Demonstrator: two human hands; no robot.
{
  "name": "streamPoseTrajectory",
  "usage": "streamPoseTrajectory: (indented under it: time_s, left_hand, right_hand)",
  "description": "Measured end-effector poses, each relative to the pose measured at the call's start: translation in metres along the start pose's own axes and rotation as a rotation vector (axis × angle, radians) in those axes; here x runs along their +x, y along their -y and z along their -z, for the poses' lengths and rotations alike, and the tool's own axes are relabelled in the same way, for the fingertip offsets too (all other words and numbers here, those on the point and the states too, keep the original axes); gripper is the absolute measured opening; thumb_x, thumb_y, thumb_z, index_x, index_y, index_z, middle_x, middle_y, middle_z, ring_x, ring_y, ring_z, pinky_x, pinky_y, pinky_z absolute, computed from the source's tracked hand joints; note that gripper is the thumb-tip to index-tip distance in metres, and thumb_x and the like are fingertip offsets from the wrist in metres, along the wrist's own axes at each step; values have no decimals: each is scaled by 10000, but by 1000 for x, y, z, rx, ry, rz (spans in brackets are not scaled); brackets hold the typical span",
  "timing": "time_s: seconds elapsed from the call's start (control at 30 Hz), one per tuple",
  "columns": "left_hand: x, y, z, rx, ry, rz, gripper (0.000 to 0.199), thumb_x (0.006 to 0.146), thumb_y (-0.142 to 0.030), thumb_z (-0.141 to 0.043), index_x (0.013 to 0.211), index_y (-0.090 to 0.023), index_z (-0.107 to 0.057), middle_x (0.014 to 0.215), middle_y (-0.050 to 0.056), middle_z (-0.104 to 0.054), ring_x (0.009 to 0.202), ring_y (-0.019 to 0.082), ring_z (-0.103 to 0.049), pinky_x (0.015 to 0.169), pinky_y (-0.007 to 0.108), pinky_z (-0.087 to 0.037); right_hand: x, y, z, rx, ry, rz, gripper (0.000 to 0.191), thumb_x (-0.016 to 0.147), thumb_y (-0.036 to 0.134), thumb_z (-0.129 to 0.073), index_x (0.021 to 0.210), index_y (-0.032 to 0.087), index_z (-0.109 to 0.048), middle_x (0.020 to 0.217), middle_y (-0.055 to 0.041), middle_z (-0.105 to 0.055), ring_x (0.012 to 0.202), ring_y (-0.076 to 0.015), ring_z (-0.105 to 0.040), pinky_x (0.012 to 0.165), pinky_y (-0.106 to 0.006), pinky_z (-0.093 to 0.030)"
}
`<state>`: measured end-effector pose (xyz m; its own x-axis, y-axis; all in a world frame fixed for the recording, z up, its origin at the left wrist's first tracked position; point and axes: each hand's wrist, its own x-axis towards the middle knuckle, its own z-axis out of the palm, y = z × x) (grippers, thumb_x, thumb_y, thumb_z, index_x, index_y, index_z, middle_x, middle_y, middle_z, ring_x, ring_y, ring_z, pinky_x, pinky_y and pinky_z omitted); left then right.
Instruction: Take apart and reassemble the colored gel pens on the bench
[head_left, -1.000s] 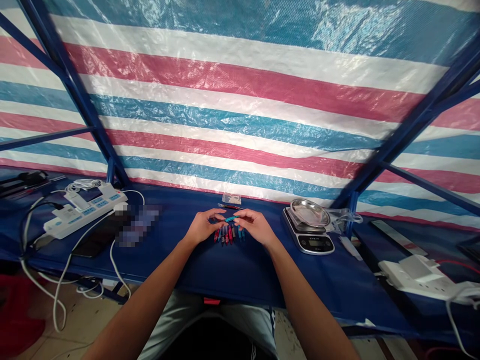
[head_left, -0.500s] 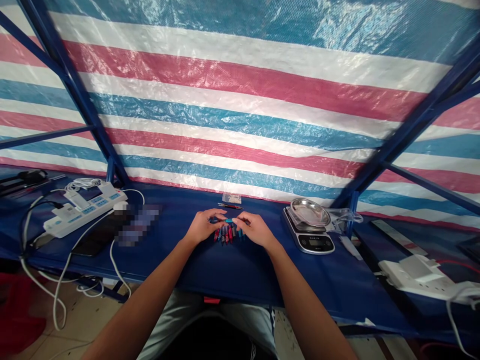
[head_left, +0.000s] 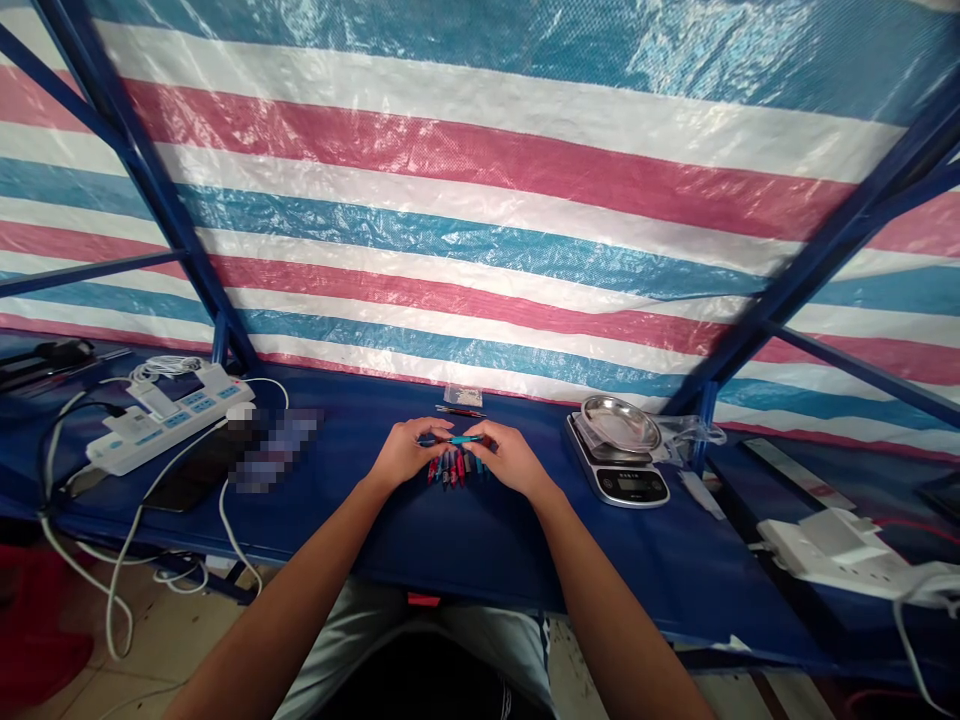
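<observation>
Currently I list: left hand [head_left: 405,452] and right hand [head_left: 511,456], fingertips pinching one teal pen [head_left: 465,439] between them; coloured pens [head_left: 453,468] beneath; beyond, clear packet [head_left: 464,396], contents indistinct; rightward, metal bowl [head_left: 621,426] on scale [head_left: 634,487].

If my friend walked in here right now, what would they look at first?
Probably the big striped sheet, red, white and blue, which fills the view behind the table. Next, maybe the left hand and right hand in the middle, holding a small blue stick above a row of colourful sticks. The shiny metal bowl on the scale, off to the right, might catch their eye too.
</observation>
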<state>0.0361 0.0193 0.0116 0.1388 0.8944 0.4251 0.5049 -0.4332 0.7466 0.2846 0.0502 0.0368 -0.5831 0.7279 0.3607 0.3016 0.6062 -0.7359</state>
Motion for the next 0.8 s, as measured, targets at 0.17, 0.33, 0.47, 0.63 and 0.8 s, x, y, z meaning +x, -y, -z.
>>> streamPoseTrajectory:
  time_s: [0.17,0.33,0.47,0.63,0.8]
  left_hand:
    - [0,4,-1,1,-14,-3,346,866,-329,-811,1203,-262,-766,1057,41,-840,1026,269,-792,970,405,-612]
    - [0,5,-3,6,-18,-11,298,876,-339,-799,1165,-267,-782,1072,40,-836,1020,265,-790,973,408,-610]
    - [3,10,0,126,-87,-60,161,901,-380,-781,1024,-282,-812,1074,38,-831,1017,264,-775,975,406,-593]
    - [6,39,21,303,-312,121,181,919,-402,-748,1032,-275,-809,959,52,-833,888,270,-780,821,367,-584]
    - [1,60,42,482,-386,223,141,880,-382,-764,942,-266,-813,824,67,-816,787,282,-751,759,363,-539]
  right_hand:
    - [1,3,1,14,3,-4,264,1001,389,-650,1223,280,-740,1133,-70,-771,860,-229,-699,783,-348,-524]
    - [1,4,0,15,-3,-7,236,1022,434,-614,1046,264,-776,987,-51,-782,820,-227,-687,764,-344,-510]
    - [1,-2,-1,12,-101,-76,330,1024,488,-607,1240,269,-728,961,-42,-772,786,-218,-682,757,-339,-511]
    - [0,-17,3,-164,-175,-129,233,1040,388,-577,1120,263,-756,1026,-74,-756,937,-253,-677,855,-379,-511]
    - [0,-32,4,-337,-103,-75,181,1010,257,-611,1044,252,-790,1096,-109,-724,1078,-295,-609,951,-439,-497]
